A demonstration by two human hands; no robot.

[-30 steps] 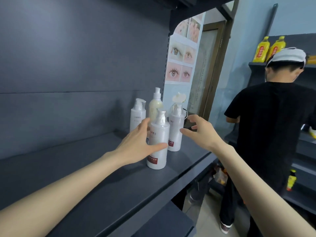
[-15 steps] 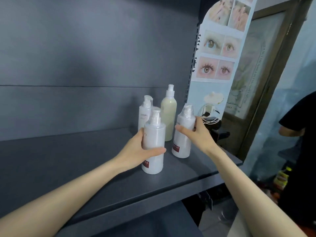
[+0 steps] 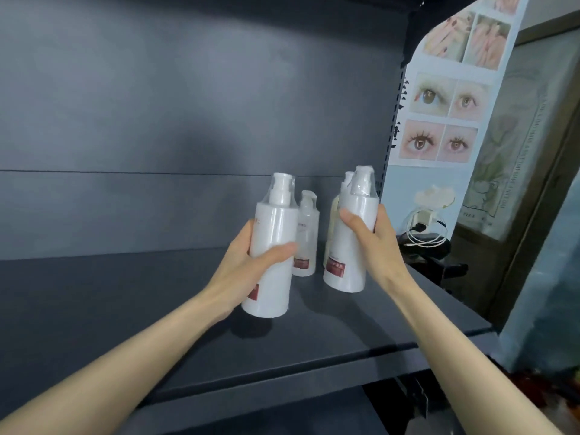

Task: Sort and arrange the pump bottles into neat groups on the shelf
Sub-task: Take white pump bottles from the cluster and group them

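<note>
Dark grey metal shelving fills your view: a flat shelf board (image 3: 150, 309) runs left to right in front of a plain grey back panel (image 3: 157, 105). At its right end, beyond the upright, hangs a pale poster of eye and nail photographs (image 3: 445, 120), and below it a coiled white charger cable (image 3: 423, 229) lies on a black object.

Your hands are apart, each wrapped around its own bottle. Your left hand (image 3: 248, 271) grips a white plastic pump bottle with a red label low on its side (image 3: 276, 227), thumb across the front and fingers curled round the back. Its long axis is close to upright, pump head on top, the top leaning a little to the right. Its base sits low over the front-centre of the shelf with a shadow under it; you cannot tell whether it touches the board.

Your right hand (image 3: 376, 246) grips a second white pump bottle with a red label (image 3: 354, 211) from the right side, thumb on the front. It also stands near upright, pump up, leaning slightly right, base at or just above the shelf.

Between and behind these two, a smaller white pump bottle (image 3: 306, 233) stands upright on the shelf near the back. A pale yellow-green bottle (image 3: 334, 211) stands just behind the right-hand one, mostly hidden by it.
</note>
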